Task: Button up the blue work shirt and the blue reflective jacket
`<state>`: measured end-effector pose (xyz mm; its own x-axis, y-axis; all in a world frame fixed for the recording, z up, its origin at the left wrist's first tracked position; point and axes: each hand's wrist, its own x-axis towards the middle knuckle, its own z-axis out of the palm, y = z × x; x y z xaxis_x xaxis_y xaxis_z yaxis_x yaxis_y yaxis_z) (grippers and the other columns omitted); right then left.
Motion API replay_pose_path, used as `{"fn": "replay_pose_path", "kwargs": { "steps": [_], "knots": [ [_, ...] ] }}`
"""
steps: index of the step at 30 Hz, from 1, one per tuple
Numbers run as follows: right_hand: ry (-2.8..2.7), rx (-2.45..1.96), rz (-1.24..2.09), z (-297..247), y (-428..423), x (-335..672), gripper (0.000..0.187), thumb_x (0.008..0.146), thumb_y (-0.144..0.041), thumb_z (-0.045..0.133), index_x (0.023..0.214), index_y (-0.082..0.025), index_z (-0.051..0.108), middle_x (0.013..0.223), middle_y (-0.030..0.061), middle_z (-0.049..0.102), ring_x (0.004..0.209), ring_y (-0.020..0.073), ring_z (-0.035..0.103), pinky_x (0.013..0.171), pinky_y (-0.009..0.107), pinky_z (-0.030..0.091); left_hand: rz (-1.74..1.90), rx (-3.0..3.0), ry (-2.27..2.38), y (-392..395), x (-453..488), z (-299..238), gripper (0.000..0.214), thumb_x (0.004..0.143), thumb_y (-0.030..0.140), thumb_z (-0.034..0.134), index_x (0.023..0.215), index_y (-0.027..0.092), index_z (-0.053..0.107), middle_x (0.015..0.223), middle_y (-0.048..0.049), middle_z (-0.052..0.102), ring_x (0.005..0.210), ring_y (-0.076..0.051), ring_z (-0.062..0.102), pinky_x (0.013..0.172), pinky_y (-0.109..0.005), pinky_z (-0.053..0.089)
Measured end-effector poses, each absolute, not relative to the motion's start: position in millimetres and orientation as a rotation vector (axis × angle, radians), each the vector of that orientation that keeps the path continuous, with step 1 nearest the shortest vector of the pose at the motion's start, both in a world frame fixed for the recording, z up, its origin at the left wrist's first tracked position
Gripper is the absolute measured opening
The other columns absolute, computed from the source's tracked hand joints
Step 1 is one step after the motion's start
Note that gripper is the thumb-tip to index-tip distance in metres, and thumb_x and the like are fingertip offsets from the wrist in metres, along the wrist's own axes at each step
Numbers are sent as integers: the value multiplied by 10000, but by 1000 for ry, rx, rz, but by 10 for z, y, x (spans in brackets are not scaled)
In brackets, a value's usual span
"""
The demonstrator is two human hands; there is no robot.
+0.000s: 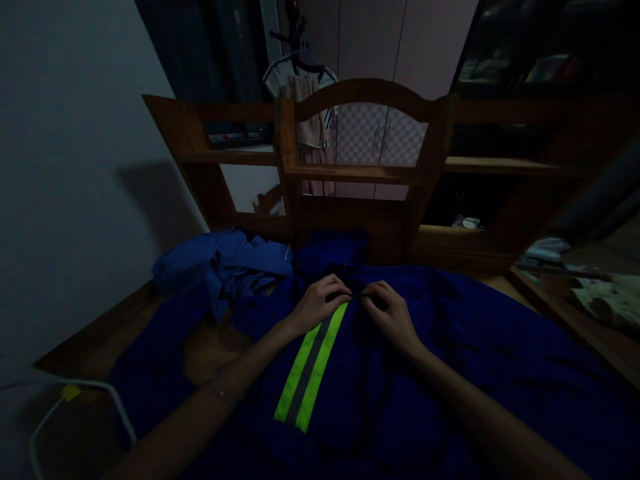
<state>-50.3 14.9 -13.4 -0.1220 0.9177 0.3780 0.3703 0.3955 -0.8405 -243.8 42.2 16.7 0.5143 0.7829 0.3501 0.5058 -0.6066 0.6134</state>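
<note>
A dark blue garment (450,333) lies spread out in front of me, with a yellow-green and grey reflective strip (311,370) running along it. My left hand (323,303) is closed in a pinch on the garment at the upper end of the strip. Just to its right, my right hand (390,310) pinches the same fabric, thumb against fingers. A small gap separates the two sets of fingertips. The dim light hides exactly which part of the cloth is between them. Beyond the hands, the garment's upper part (333,250) lies bunched against the headboard.
A lighter blue garment (225,260) lies crumpled at the left, near the wall (75,167). The wooden headboard (350,227) with shelves rises behind. A white cable (117,400) loops at the lower left. Clothes on a hanger (305,93) hang before a pink wardrobe (370,40).
</note>
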Motion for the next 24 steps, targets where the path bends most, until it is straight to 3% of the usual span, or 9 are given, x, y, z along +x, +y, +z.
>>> {"fn": "replay_pose_path", "kwargs": {
  "steps": [4,12,17,24],
  "knots": [
    [-1692,-1147,786,-196,168,-522,125,867,-250,512,899,-209,626,923,19,623,872,168,587,773,267,428,862,2299,1079,409,-2487,124,110,833,264,609,875,186,675,875,-26,584,840,-142,577,761,-261,447],
    [-1681,-1145,810,-252,154,-596,156,867,-325,548,918,-214,644,890,5,653,810,159,603,734,255,445,882,2354,1146,349,-2510,118,201,852,162,542,1011,200,658,920,-31,560,866,-132,568,770,-249,448],
    [-1709,-1137,758,-247,131,-596,225,866,-328,551,1053,-216,610,883,25,641,731,156,590,660,258,453,840,2419,1118,360,-2538,152,203,858,165,524,1009,197,657,938,-37,563,885,-137,564,788,-254,445],
    [-1835,-1032,698,-222,124,-594,179,915,-233,458,989,-227,621,918,49,601,850,170,583,765,272,455,651,2463,923,449,-2644,222,183,884,202,510,999,193,651,958,-41,575,908,-141,564,809,-255,440]
  ]
}}
